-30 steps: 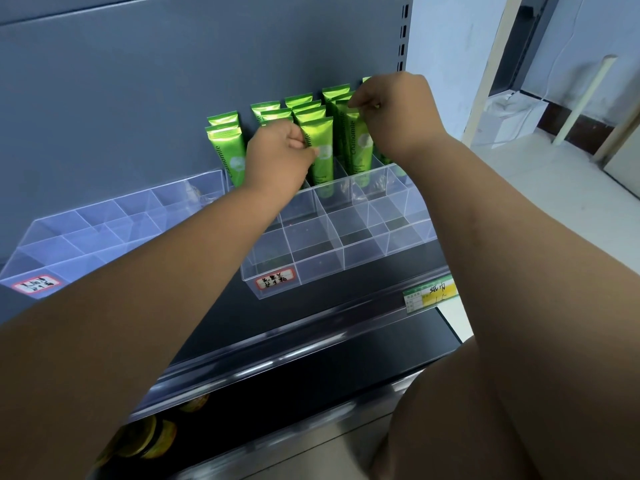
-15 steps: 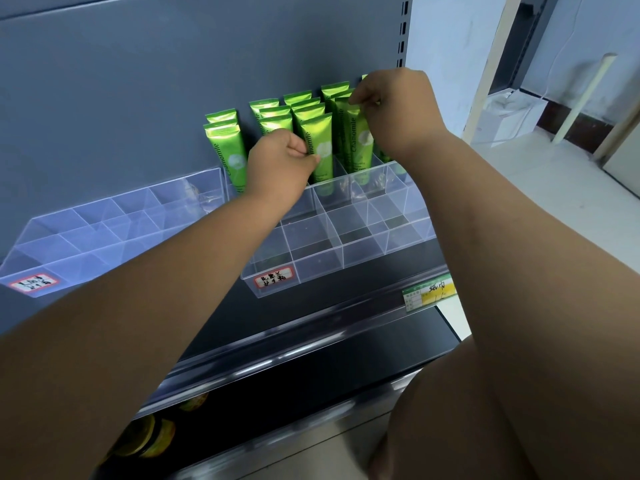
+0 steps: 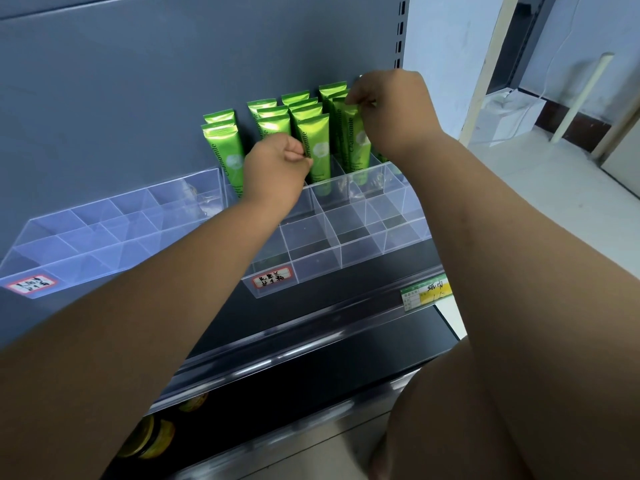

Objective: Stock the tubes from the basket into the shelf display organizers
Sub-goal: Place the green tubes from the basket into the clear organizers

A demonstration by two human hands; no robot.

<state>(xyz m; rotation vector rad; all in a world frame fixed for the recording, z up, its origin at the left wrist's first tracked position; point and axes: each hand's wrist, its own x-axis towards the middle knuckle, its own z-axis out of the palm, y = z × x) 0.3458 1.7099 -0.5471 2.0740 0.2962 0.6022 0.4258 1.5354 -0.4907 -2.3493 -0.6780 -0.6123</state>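
Several green tubes (image 3: 221,147) stand upright in the back compartments of a clear acrylic organizer (image 3: 341,259) on the shelf. My left hand (image 3: 277,168) is curled, its fingertips pinching the left edge of a front tube (image 3: 317,147) in the middle column. My right hand (image 3: 391,109) pinches the top seal of another green tube (image 3: 356,143) one column to the right; that tube stands in its compartment. The basket is out of view.
A second clear organizer (image 3: 104,237) with a red-bordered label sits to the left on the same dark shelf (image 3: 346,306). A price tag (image 3: 426,294) hangs on the shelf's front rail. Yellow-lidded jars (image 3: 152,441) sit on the lower shelf. The grey back panel stands close behind the tubes.
My left hand has slid down from the top of its tube to its side. My right hand has stayed on the top of its tube, shifting only slightly.
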